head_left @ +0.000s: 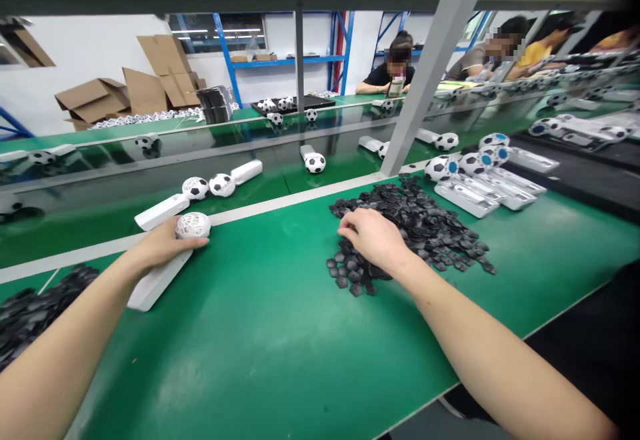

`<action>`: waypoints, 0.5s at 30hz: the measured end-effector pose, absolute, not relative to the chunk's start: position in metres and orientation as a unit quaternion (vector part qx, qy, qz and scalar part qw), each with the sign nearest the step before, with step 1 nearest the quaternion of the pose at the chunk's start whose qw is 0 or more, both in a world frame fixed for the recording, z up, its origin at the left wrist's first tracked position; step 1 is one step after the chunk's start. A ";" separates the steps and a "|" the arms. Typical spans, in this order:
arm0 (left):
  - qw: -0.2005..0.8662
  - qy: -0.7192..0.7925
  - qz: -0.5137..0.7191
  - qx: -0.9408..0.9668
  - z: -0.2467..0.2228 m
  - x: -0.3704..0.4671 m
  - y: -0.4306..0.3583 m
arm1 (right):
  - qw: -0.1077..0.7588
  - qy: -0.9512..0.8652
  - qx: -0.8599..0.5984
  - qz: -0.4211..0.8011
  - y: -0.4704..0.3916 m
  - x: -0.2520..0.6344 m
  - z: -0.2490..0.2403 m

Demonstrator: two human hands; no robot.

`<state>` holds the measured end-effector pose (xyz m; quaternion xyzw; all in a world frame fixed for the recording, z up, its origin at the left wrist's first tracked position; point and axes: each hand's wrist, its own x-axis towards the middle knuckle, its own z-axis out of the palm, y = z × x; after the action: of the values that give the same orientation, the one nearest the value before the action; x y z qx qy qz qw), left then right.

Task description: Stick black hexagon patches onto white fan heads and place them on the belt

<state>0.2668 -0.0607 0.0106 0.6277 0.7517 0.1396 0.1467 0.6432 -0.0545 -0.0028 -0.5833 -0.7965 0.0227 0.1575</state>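
Note:
My left hand [163,245] is wrapped round a white soccer-ball unit [193,225] whose ball has open white cells and whose long white handle slants down to the left. At the near edge of a large pile of black pentagon pieces [430,227], my right hand [373,235] has thumb and fingertips drawn together; what they hold, if anything, is hidden. Just beyond my left hand, ball units with black patches [195,188] lie on the belt [280,183].
A second pile of black pieces [45,307] lies at the left. Several ball units with blue discs [475,163] rest at the right beside a black tray [590,167]. A grey post [425,73] rises from the table's rail. People sit across the line.

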 end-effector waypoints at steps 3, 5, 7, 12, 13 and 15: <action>0.172 0.742 0.131 0.635 0.004 0.285 -0.076 | 0.089 -0.821 -0.564 0.018 -0.060 0.638 -0.004; 0.172 0.708 0.140 0.670 0.003 0.313 -0.084 | 0.053 -0.832 -0.553 -0.015 -0.064 0.636 -0.007; 0.184 0.664 0.147 0.709 0.002 0.346 -0.090 | 0.032 -0.838 -0.544 -0.041 -0.067 0.633 -0.008; 0.220 0.589 0.138 0.765 -0.002 0.406 -0.104 | 0.010 -0.841 -0.535 -0.075 -0.072 0.628 -0.007; 0.216 0.589 0.136 0.767 -0.003 0.412 -0.106 | 0.009 -0.841 -0.535 -0.082 -0.072 0.627 -0.007; 0.207 0.593 0.127 0.768 -0.003 0.418 -0.108 | 0.018 -0.845 -0.528 -0.087 -0.071 0.628 -0.008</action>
<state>0.4176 -0.1084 -0.0025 0.7679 0.5929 0.1268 0.2067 0.6277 -0.0707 -0.0083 -0.5281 -0.8445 -0.0869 0.0175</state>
